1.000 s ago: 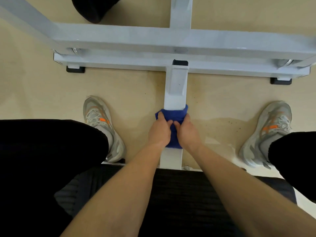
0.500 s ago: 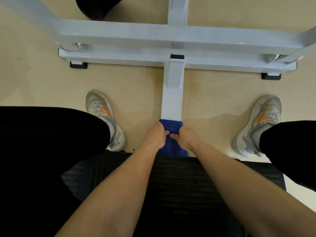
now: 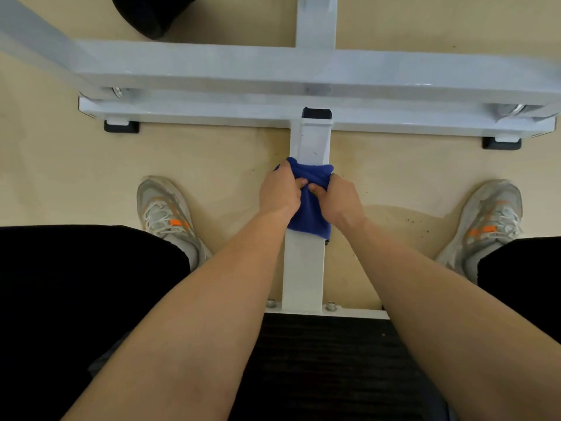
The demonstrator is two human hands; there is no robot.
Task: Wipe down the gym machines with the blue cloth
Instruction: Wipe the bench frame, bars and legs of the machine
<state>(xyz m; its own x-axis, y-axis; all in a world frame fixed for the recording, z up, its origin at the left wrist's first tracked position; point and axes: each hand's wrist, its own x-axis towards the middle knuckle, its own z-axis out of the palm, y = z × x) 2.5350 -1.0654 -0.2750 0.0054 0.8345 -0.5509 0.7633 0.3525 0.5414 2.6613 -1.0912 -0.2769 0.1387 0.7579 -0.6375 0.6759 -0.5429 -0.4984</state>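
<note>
Mid-wipe: left hand [image 3: 280,191] and right hand [image 3: 341,202], each grip closed round the cloth [image 3: 309,215], which wraps the white beam [image 3: 303,268] about midway between pad [image 3: 318,360] and crossbar [image 3: 197,112]; this beam judged partly wiped; crossbar and the other machines judged yet to do.

Black legwear [image 3: 85,284] covered both thighs (shorts or trousers, the view did not tell). On the feet were grey mesh trainers, scuffed and dirty, with pale laces and small orange tabs across the lacing; the left trainer [image 3: 165,214] and right trainer [image 3: 488,223] matched. The left forearm [image 3: 212,314] and right forearm [image 3: 425,299] were bare, as were the left hand [image 3: 279,192] and right hand [image 3: 341,199]
</note>
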